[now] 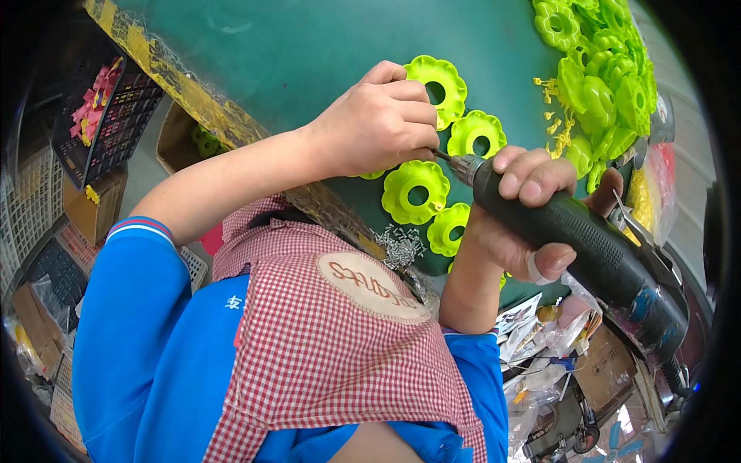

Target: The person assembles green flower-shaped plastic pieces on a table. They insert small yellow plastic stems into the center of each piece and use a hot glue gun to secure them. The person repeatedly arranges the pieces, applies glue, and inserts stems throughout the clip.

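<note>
My right hand (519,204) is wrapped around a black electric screwdriver (575,231), its bit pointing left. At the bit's tip (441,154), my left hand (390,123) is closed in a pinch. Whatever those fingertips hold is too small and hidden to make out. Just under the left hand lies a lime-green flower-shaped plastic piece (396,189) with a round hole. Another green flower piece (455,77) sits beyond the left fingers, and a third green flower piece (472,127) is close to the bit. More such pieces lie partly covered by my right hand and forearm.
A heap of green flower pieces (610,92) covers the far right of the green tabletop (309,46). Beside it are small yellow plastic parts (552,116). Small silvery screws (400,245) lie at the near edge. Left, below the taped table edge (201,96), stands a dark crate (116,123).
</note>
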`<state>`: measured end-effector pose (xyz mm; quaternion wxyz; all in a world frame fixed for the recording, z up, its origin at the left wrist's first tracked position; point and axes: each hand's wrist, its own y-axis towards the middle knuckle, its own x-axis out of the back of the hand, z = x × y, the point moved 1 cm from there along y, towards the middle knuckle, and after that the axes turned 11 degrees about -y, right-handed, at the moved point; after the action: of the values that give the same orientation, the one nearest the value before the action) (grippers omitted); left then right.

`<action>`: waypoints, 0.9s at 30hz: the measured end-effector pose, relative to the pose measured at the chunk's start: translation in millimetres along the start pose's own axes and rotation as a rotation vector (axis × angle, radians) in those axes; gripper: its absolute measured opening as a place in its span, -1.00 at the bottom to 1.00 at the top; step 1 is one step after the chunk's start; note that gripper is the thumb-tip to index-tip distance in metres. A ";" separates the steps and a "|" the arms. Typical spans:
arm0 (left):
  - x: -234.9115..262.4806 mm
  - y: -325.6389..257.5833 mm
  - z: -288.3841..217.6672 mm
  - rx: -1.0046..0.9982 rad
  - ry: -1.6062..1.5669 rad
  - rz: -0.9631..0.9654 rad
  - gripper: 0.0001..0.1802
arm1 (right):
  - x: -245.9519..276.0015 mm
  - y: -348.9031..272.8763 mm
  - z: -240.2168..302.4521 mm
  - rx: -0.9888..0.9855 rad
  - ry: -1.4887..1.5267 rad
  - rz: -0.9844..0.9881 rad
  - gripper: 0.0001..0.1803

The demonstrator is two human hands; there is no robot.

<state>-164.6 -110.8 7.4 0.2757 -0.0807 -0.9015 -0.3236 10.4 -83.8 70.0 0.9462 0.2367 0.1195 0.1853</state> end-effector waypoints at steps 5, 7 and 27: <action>-9.3 2.5 18.5 0.075 0.095 0.021 -0.73 | 0.6 2.9 -22.4 -0.002 -0.125 -0.110 -0.25; -9.8 2.0 23.8 0.102 0.126 0.051 -0.70 | 2.6 2.3 -30.6 -0.057 -0.194 -0.126 -0.35; -5.9 -4.4 -14.4 -0.029 0.117 0.013 -0.72 | 9.0 -89.2 35.2 -0.193 -0.045 -0.196 -0.05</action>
<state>-154.8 -123.1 11.0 0.3287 -0.0718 -0.8785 -0.3391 55.8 -167.4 55.1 0.9806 0.1356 0.1023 0.0973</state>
